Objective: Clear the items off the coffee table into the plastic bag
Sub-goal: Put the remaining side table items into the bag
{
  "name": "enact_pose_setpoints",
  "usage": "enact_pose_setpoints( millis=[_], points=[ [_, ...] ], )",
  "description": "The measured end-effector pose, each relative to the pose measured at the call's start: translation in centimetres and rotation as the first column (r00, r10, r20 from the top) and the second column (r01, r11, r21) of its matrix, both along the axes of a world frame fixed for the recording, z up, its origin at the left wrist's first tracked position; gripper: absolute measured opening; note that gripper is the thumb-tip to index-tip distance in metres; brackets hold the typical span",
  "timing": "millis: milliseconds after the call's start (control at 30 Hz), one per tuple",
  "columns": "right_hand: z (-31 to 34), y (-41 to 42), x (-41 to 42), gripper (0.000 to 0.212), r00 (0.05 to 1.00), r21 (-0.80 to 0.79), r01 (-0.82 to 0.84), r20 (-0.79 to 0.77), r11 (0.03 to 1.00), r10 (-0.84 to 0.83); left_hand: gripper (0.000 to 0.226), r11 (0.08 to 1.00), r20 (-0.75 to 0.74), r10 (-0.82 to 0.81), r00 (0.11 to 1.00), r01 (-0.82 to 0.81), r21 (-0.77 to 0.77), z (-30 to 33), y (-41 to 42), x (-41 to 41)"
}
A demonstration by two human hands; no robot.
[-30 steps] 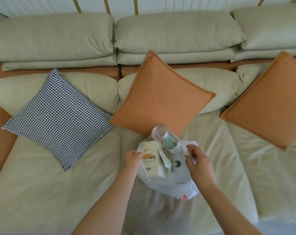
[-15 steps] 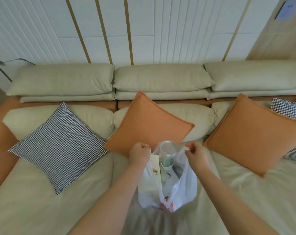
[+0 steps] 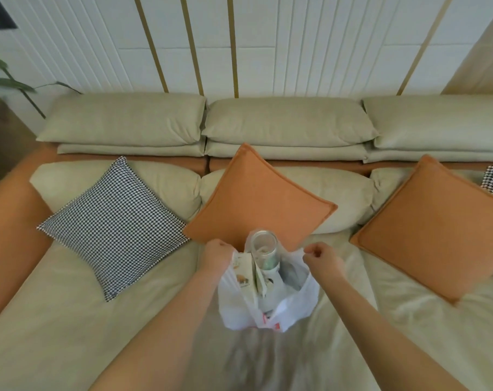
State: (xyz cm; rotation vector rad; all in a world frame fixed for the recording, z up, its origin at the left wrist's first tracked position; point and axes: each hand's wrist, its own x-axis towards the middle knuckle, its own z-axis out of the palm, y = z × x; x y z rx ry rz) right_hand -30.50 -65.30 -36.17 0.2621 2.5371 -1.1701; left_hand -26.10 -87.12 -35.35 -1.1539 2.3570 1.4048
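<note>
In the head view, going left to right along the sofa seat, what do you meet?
Black-and-white houndstooth cushion → left hand → white plastic bag → right hand → right-side orange square cushion.

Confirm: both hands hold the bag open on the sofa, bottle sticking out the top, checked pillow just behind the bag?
One thing is off: the pillow just behind the bag is the orange pillow; the checked pillow lies to the left. The head view shows it. The rest holds: left hand and right hand hold the bag open on the sofa, bottle sticking out.
</note>
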Motion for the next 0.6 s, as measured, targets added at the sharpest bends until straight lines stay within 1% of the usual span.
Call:
enact_pose_setpoints(
  millis=[67,133,233,333,367,500,600],
  points=[
    [-0.1,-0.4,-0.1,0.022,1.0,0.0,0.009,-0.017,1.0,-0.009,0.015,1.0,0.012,-0.021,1.0,0.021,0.007,-0.3,-0.2,-0.1],
    [-0.8,-0.6,0.1,0.027,1.0,0.015,-0.018,0.005,1.0,0.018,0.018,0.998,0.045,-0.047,0.998,0.045,0.034,-1.0,0.2,0.2],
    [-1.4,-1.0,0.2,0.032,0.994,0.043,-0.103,0.041,0.994,0.101,0.022,0.991,0.073,-0.129,0.989,0.126,0.041,-2.0,0.6,0.4],
    [-1.7,-1.5,-0.6,0.035,0.977,0.071,-0.21,0.052,0.975,0.207,0.026,0.973,0.103,-0.229,0.968,0.232,-0.017,-1.7,0.5,0.4],
    [-1.7,-1.7,-0.8,0.036,0.965,0.095,-0.258,0.064,0.961,0.253,0.024,0.96,0.123,-0.269,0.955,0.276,-0.044,-1.5,0.3,0.3],
    [-1.2,-2.3,-0.9,0.041,0.92,0.233,-0.392,0.074,0.89,0.386,0.018,0.869,0.228,-0.411,0.883,0.455,-0.194,-0.1,0.0,0.4],
    [-0.7,-3.0,-0.7,0.046,0.89,0.34,-0.444,0.066,0.829,0.45,0.039,0.799,0.264,-0.468,0.843,0.532,-0.28,0.8,-0.6,0.1]
  ],
)
